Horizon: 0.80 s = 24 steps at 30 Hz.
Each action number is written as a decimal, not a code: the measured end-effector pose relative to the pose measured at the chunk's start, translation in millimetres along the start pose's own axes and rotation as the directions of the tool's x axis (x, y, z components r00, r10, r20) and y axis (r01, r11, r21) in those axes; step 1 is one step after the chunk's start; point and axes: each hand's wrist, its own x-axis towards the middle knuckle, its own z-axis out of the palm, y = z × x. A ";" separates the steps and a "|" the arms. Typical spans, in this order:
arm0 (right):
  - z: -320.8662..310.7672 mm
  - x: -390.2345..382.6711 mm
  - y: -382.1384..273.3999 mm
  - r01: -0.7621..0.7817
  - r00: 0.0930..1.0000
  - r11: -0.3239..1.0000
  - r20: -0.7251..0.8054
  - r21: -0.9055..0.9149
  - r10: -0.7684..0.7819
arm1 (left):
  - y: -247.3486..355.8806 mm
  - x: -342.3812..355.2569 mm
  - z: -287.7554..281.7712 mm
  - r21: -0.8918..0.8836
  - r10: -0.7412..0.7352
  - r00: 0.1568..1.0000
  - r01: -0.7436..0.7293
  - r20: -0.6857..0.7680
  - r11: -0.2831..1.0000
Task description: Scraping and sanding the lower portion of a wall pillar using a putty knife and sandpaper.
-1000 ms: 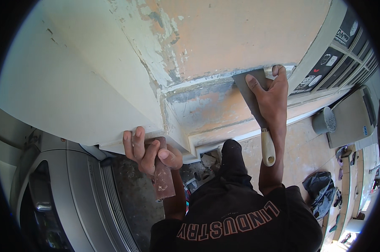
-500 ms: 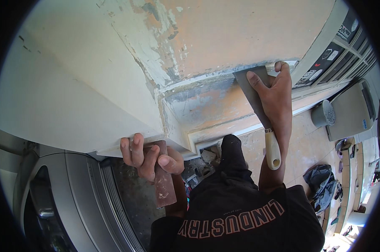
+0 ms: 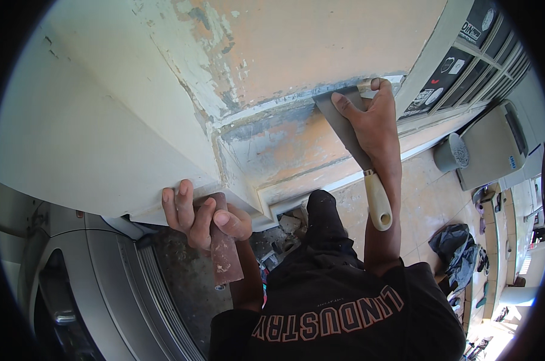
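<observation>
In my right hand [image 3: 374, 123] is a putty knife [image 3: 344, 123] with a wide grey blade, my thumb pressed on the blade. Its cream handle [image 3: 378, 201], with a hole at the end, points back along my forearm. The blade's far edge lies by the ledge [image 3: 272, 107] of the patchy wall. A small tan piece [image 3: 365, 86] shows by my fingertips; I cannot make out what it is. My left hand [image 3: 203, 222] is closed around a reddish-brown strip [image 3: 226, 262] like folded sandpaper, its fingertips beside the white wall corner. The strip has pale dust marks.
Peeling paint covers the wall [image 3: 320, 42] ahead. A grey car [image 3: 98, 271] stands close at the left. To the right are a barred window [image 3: 459, 66], a grey bucket [image 3: 450, 153] and a black plastic bag [image 3: 453, 253]. Rubble [image 3: 289, 224] lies by my leg.
The whole view has shifted, so the wall and both hands appear further left and slightly higher. Both hands keep the same grips and nearly the same places against the wall.
</observation>
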 end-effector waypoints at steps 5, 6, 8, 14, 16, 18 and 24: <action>21.3 -11.7 34.6 0.272 0.923 0.960 -0.298 0.061 -0.242 | 7.3 3.4 2.2 0.030 -0.057 0.998 0.057 0.014 0.998; 17.3 -12.8 22.2 0.162 0.970 0.980 -0.199 0.115 -0.137 | 6.6 6.3 -0.2 0.065 -0.081 0.996 0.080 0.025 0.995; 7.8 -5.9 10.5 0.040 0.999 0.999 -0.032 -0.004 -0.041 | 5.0 2.0 -3.9 0.059 -0.090 0.996 0.088 0.021 0.994; 2.3 1.4 5.8 0.129 0.992 0.990 -0.002 -0.059 -0.129 | 16.2 1.6 -5.7 0.064 -0.165 0.983 0.160 0.080 0.985; 6.3 -7.1 8.1 0.083 0.996 0.996 -0.018 -0.033 -0.084 | 18.1 4.3 -5.8 0.075 -0.186 0.975 0.178 0.121 0.981; 23.8 -17.7 20.2 0.164 0.978 0.957 -0.166 0.241 -0.126 | 17.4 7.3 -4.8 0.069 -0.182 0.977 0.175 0.113 0.982; 17.4 -15.2 15.6 0.132 0.989 0.977 -0.094 0.166 -0.118 | 27.9 7.9 -18.8 0.102 -0.284 0.929 0.267 0.238 0.958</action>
